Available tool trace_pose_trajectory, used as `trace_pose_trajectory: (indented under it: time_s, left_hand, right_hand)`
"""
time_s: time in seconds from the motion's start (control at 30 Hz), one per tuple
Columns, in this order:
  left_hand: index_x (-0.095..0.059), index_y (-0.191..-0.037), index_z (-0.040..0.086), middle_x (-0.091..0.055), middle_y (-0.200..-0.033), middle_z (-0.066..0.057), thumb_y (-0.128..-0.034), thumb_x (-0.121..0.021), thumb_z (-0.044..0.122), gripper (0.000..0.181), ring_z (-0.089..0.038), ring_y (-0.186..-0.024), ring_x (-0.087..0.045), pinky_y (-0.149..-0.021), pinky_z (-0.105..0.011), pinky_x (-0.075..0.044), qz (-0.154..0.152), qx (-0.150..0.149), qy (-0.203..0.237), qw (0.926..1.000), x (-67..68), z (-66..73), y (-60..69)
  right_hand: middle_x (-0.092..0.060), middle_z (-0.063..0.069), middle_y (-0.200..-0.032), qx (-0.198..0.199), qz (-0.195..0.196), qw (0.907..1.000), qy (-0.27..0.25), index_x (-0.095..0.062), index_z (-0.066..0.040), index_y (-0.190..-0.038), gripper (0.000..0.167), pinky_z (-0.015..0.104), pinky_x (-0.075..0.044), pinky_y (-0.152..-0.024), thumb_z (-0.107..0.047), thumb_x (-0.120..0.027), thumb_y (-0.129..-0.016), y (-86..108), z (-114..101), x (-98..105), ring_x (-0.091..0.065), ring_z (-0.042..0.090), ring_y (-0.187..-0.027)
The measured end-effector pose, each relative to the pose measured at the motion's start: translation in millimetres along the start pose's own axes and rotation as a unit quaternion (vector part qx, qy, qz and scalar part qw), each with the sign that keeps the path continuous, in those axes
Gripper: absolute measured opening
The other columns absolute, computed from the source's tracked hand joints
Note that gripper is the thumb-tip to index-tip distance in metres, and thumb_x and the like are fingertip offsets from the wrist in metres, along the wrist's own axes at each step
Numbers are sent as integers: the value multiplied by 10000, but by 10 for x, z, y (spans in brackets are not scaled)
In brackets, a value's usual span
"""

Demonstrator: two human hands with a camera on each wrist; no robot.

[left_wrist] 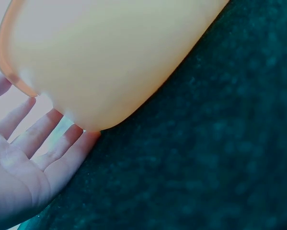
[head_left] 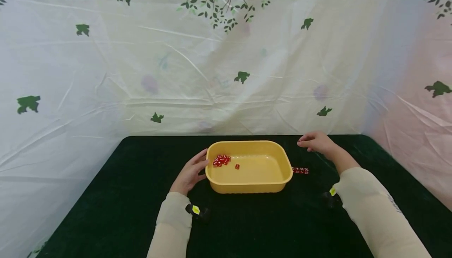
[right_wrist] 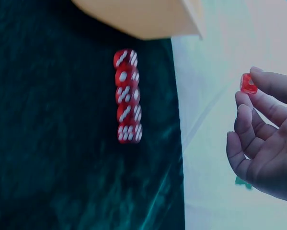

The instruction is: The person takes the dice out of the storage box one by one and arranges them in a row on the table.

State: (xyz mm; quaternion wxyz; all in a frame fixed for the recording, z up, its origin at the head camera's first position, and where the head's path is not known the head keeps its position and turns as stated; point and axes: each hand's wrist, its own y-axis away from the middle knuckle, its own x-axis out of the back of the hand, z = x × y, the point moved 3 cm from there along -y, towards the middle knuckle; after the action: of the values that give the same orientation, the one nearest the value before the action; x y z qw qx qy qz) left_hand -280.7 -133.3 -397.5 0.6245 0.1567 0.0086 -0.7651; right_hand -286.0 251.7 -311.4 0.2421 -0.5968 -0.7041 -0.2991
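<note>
A yellow plastic bin (head_left: 248, 187) stands on the dark green tabletop, with a cluster of red dice (head_left: 221, 160) at its left end and one lone die (head_left: 237, 166) near them. My left hand (head_left: 190, 171) touches the bin's left side with spread, fairly straight fingers; the left wrist view shows the fingertips (left_wrist: 76, 129) against the outer wall. Right of the bin, above the table, my right hand (head_left: 319, 143) pinches a red die (right_wrist: 248, 84) between thumb and finger. Several red dice form a straight row (right_wrist: 127, 96) on the cloth beside the bin; its rim hides part of the row in the head view.
Dark green cloth (head_left: 106, 211) covers the table, whose far edge runs just behind the bin. A pale curtain (head_left: 197, 73) with leaf and bird prints hangs behind and at both sides.
</note>
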Motion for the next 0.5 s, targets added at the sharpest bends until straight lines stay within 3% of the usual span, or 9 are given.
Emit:
trace_pose_trajectory:
  time_s: [0.5]
  left_hand:
    - [-370,-1307,176,-350,-1326,-68,-849,-545,181,491,-274,-1179,-326,-889,-546,-280,-1,20,14,10000,-1,-8,-6]
  right_hand:
    - [-485,187,-1034,-260,-99,9992,-299,-506,68,-1070,398,438,-415,-770,-264,-533,-852,180,413,-2,-485,285,-815]
